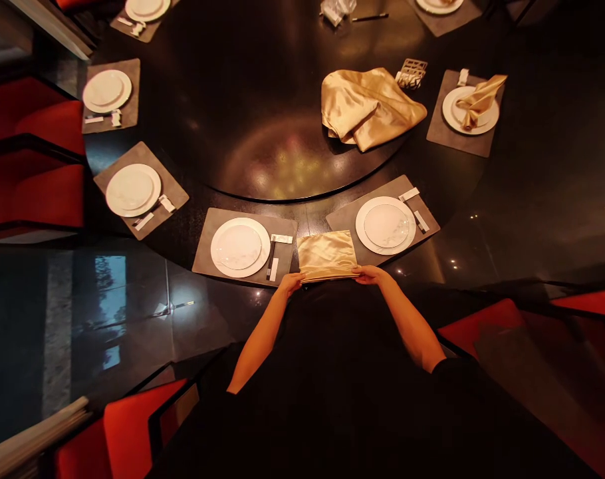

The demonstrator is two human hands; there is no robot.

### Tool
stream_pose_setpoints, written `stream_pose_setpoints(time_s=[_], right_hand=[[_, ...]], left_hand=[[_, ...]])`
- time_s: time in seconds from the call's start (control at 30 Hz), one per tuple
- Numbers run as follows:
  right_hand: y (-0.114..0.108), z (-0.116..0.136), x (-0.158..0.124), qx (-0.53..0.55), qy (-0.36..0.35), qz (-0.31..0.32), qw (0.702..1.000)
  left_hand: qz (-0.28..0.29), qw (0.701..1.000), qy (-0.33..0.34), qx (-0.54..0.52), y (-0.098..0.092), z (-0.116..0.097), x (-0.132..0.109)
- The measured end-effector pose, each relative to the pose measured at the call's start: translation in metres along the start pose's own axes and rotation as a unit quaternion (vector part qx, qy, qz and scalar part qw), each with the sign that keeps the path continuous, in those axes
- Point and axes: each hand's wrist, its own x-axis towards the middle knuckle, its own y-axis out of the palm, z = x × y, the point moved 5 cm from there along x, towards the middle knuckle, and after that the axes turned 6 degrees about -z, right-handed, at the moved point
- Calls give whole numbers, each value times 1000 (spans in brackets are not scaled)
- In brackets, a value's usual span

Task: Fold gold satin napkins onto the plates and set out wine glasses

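1. Viewing through the head camera from my remote post, I record both hands engaged on one item, a folded gold cloth [327,254].
2. Left hand [291,283]: grasping the near left corner of the cloth.
3. Right hand [368,274]: grasping the near right corner, level with its counterpart.
4. Position of cloth: at the near edge of the dark round worktop [307,214], between two place settings, spread flat between the hands. From my angle it covers part of the right-hand setting's mat; I cannot tell whether its underside touches the surface.
5. To the left, a grey placemat [203,256] bears a white plate [216,247] with a smaller plate stacked on it. Dark chopsticks [271,256] lie to the right of the stack, one end at a white rest [281,239].
6. To the right, I note a second placemat [340,216], set at an angle, also with two stacked plates [386,225].
7. Beyond, on the turntable [277,169], loose gold fabric [372,110] lies heaped near a small openwork holder [413,70].
8. At the far right setting, a gold napkin [477,106] sits on the plates.
9. Red chairs [33,199] stand along the left side.
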Motion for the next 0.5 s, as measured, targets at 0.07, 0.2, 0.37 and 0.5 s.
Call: stream_pose_setpoints(time_s=[0.07,0.2,0.37,0.5], right_hand=[[-2,7,-6,1,-12,22,1000],[2,31,-22,3,-129,92,987],[6,68,-56,-10,-303,78,950],[6,94,-110,-32,-417,54,907]], left_hand=[[-23,998,54,-10,-3,-12,-4],[-53,987,147,-31,-8,-38,-11],[-58,952,300,-30,-12,-75,-27],[-63,898,434,-41,-24,-107,-68]])
